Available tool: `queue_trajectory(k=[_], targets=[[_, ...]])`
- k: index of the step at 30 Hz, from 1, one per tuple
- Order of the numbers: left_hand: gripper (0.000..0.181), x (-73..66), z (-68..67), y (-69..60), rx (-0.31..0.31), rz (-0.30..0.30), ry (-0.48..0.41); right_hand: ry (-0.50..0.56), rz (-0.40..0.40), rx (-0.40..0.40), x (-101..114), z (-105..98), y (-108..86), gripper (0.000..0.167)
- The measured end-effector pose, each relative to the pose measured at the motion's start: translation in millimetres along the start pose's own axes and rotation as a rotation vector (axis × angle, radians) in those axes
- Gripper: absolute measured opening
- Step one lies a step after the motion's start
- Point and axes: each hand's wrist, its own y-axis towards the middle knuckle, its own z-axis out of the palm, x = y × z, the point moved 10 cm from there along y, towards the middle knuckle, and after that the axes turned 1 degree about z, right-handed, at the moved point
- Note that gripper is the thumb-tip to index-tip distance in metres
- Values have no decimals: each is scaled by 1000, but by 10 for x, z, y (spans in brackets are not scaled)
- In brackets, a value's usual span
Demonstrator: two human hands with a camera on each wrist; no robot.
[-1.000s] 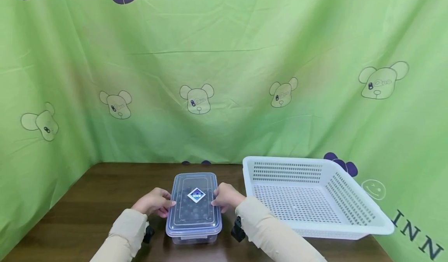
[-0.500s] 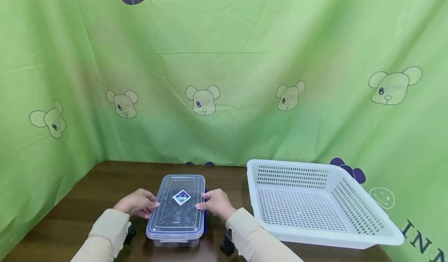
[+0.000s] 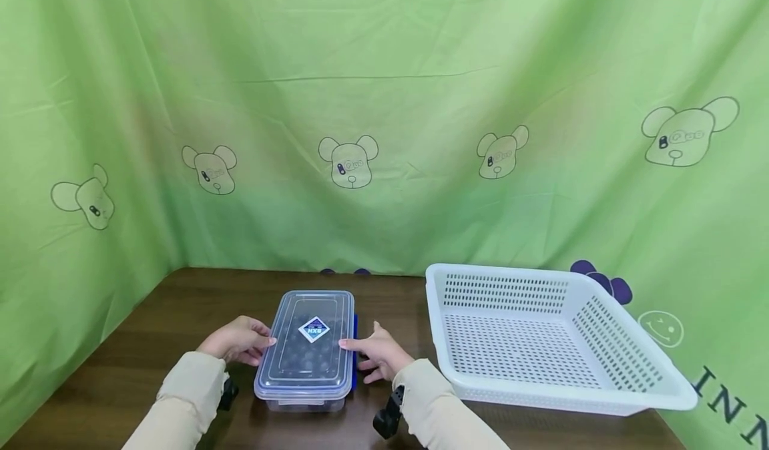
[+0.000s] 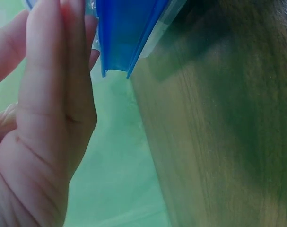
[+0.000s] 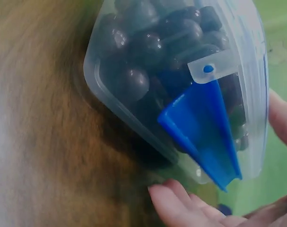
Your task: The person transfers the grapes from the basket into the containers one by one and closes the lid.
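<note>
A lidded clear plastic storage box [image 3: 303, 363] rests on the table between both hands, a diamond sticker [image 3: 314, 330] on its lid. Dark round pieces [image 5: 136, 85] show through its wall. On the right side, a blue clip [image 5: 200, 123] stands out from the box at a slant. Another blue clip [image 4: 126, 35] projects on the left side. My left hand [image 3: 239, 340] is at the left edge, thumb on the lid rim and fingers fairly straight beside the clip. My right hand [image 3: 380, 354] has its thumb at the right lid edge, its other fingers spread outward below.
A white perforated plastic basket [image 3: 447, 376] stands to the right on the brown wooden table [image 3: 198, 303]. Green printed cloth [image 3: 270, 203] hangs behind the table and along its sides.
The box and both hands have shifted left on the table. The right-side blue clip now shows beside the box, and the right fingers have spread away from it. The head view has turned slightly.
</note>
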Motion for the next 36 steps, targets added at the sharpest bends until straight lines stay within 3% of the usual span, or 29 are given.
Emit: queue_trajectory(k=[9,24,28,36], targets=[[22,16,3,-18,-12,-1,-20,68,29,47,-52,52,13,96],[19,-30,-35,-19,-15,10,-4,92,-23,-21,116,55,-36,72],[17,-44,-49,-27,-12,18,-9,63,-49,-57,209,68,-51,76],[16,-54,5,-44,-8,21,8,-90,-129,-134,397,84,-124,67]])
